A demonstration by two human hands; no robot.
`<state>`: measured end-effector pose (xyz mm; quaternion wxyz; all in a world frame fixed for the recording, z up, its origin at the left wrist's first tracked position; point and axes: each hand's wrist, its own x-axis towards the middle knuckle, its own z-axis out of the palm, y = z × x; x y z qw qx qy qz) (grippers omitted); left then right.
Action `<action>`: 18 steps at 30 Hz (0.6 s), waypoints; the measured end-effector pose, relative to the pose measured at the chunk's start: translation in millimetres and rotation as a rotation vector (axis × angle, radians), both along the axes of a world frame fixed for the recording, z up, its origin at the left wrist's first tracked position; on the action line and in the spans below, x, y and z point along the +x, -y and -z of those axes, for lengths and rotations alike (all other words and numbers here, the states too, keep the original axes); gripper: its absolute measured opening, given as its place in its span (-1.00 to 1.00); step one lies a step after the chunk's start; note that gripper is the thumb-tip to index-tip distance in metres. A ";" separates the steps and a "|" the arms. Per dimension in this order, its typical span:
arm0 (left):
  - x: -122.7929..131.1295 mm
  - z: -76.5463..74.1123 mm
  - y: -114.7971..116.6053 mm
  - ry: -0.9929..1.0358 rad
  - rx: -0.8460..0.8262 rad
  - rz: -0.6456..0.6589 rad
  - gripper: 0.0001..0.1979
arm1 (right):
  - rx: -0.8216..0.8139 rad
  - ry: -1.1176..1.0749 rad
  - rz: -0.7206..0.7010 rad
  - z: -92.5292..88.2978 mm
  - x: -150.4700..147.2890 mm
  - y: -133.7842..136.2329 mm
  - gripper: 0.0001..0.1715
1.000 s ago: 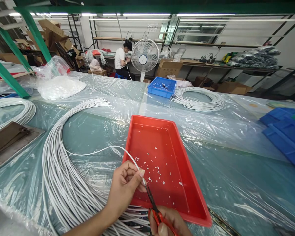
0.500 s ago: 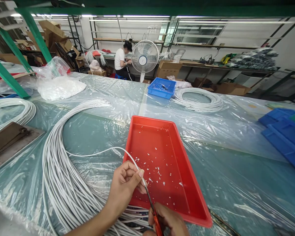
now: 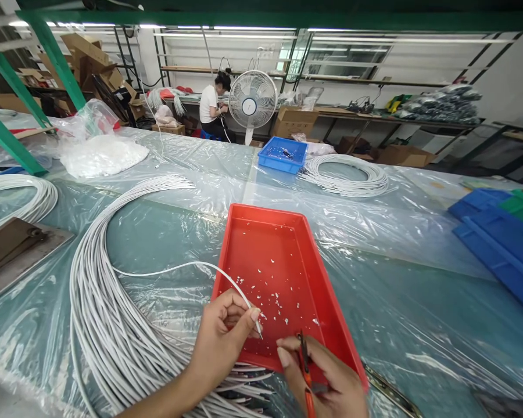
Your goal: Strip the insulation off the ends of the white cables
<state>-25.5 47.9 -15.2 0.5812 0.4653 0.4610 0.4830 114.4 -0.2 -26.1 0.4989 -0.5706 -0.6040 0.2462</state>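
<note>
The white wire [image 3: 226, 277] is hanging its tip over the red tray's [image 3: 270, 210] near end, the left hand [image 3: 224, 334] pinching it. The right hand [image 3: 331, 383] is clasping scissors [image 3: 305, 366] just right, clear of it. Trimming seems underway; another snip is calling for blades at the tip.

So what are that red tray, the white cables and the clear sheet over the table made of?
The red tray looks like moulded plastic, smooth and slightly glossy, with rounded corners. The white cables seem to be plastic-sheathed wire: matte, bending in soft loops. The clear sheet is probably thin plastic film, wrinkled and shiny.
</note>
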 end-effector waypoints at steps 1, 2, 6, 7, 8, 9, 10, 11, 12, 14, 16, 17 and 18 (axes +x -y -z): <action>0.7 0.4 1.1 -0.026 0.018 0.016 -0.80 | -0.012 0.008 -0.028 1.2 0.7 -2.8 -0.94; 1.4 1.1 2.1 -0.051 0.034 0.028 -0.81 | -0.024 0.025 -0.061 2.8 1.5 -4.8 -0.93; 4.2 3.9 4.6 -0.108 0.073 0.069 -0.83 | -0.033 0.101 -0.159 10.0 4.0 -6.9 -0.87; 4.5 4.4 4.9 -0.120 0.082 0.077 -0.83 | -0.029 0.115 -0.171 11.5 4.2 -6.6 -0.87; 4.6 4.8 5.1 -0.137 0.094 0.083 -0.83 | -0.027 0.130 -0.176 12.9 4.4 -6.1 -0.87; 4.5 5.2 5.3 -0.156 0.108 0.090 -0.84 | -0.028 0.148 -0.180 14.1 4.4 -5.6 -0.86; 4.3 5.7 5.5 -0.176 0.121 0.100 -0.84 | -0.031 0.166 -0.180 15.1 4.4 -5.1 -0.86; 3.9 6.1 5.8 -0.195 0.133 0.112 -0.84 | -0.038 0.181 -0.175 15.7 4.4 -4.6 -0.85; 3.4 6.7 6.1 -0.214 0.142 0.124 -0.84 | -0.046 0.197 -0.166 16.1 4.5 -4.1 -0.85; 2.7 8.0 6.8 -0.253 0.151 0.148 -0.83 | -0.058 0.248 -0.157 16.1 4.5 -3.1 -0.86; 2.4 9.7 7.7 -0.293 0.155 0.161 -0.82 | -0.051 0.317 -0.156 15.6 4.4 -2.3 -0.85; 2.4 10.6 8.1 -0.308 0.157 0.165 -0.82 | -0.043 0.349 -0.156 15.6 4.3 -2.1 -0.83; 2.6 11.5 8.4 -0.316 0.157 0.169 -0.81 | -0.032 0.375 -0.155 15.8 4.2 -1.9 -0.81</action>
